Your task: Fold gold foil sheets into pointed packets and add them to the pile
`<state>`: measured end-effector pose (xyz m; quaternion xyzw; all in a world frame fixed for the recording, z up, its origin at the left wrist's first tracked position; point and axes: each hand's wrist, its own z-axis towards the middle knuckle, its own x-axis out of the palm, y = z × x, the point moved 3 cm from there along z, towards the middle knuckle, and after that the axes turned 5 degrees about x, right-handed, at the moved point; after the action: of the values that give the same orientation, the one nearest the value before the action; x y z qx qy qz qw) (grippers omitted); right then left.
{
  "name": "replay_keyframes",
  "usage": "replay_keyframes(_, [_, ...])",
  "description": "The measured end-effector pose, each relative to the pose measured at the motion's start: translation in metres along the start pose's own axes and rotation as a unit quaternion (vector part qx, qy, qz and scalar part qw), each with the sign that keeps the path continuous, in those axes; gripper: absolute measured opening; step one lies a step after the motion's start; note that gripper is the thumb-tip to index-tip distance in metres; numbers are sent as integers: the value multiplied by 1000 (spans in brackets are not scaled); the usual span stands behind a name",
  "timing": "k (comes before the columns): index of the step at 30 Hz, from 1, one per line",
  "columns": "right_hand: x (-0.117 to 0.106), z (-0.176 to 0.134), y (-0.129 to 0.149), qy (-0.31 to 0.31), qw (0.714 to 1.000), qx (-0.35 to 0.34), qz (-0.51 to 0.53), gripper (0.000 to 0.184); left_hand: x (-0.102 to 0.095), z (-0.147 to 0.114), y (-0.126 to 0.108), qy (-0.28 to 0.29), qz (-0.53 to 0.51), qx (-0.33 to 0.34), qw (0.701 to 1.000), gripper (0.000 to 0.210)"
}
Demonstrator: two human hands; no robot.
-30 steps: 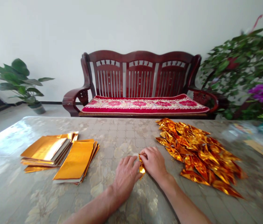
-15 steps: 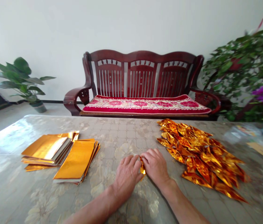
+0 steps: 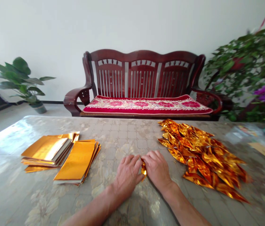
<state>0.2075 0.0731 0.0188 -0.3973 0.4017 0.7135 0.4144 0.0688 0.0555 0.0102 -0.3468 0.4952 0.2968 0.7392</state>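
Note:
Between my two hands, low over the table's middle, is a small piece of shiny gold foil paper (image 3: 143, 169), mostly covered by fingers. My left hand (image 3: 129, 171) grips it from the left, thumb toward me and fingers curled. From the right, my right hand (image 3: 156, 166) pinches the same piece, its fingers bent over the top. To the left lie stacks of flat gold foil sheets (image 3: 76, 160), some showing grey undersides. A heap of folded, pointed gold foil pieces (image 3: 200, 157) spreads to the right of my right hand.
The table (image 3: 113, 204) has a floral, glossy cover. At its right edge are clear plastic bags (image 3: 242, 133) and tan strips (image 3: 264, 152). Beyond stands a dark red wooden bench (image 3: 144, 75) with a patterned cushion (image 3: 146, 105). Plants (image 3: 21, 75) stand at either side.
Both hands stay almost in the same place, still closed on the foil piece. The stacks and the heap have not moved; the view has shifted very slightly.

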Motion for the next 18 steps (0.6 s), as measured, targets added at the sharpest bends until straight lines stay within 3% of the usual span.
replay_keyframes(8, [0, -2, 3, -2, 999, -19, -37, 14, 2, -1, 1, -1, -8, -8, 1000, 34])
replay_keyframes(18, [2, -1, 6, 2, 995, -46, -86, 14, -8, 2, 3, 5, -44, -24, 999, 53])
